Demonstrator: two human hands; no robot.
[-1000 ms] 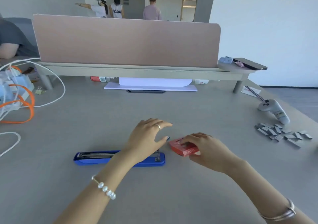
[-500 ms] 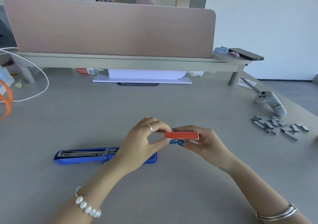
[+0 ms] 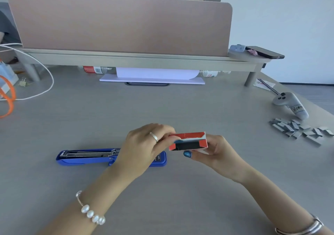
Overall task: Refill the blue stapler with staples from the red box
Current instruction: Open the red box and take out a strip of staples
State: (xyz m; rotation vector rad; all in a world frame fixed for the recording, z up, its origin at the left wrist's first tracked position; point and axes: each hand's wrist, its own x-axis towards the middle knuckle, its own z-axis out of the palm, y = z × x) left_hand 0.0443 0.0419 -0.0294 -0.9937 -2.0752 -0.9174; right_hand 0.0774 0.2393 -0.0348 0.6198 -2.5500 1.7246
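Right hand [image 3: 215, 153] is gripping the red box [image 3: 188, 141] above the desk [image 3: 162, 108] while left hand [image 3: 144, 146] is pinching its flap open; opened blue stapler [image 3: 86, 156] is waiting at nine o'clock.

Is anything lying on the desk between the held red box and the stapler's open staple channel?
Nothing on the desk does. The red box is held above the blue stapler, whose channel lies exposed; only the left hand covers the stapler's right part.

Both hands [image 3: 215, 151] hold opened red box [image 3: 188, 141] above blue stapler [image 3: 86, 157].
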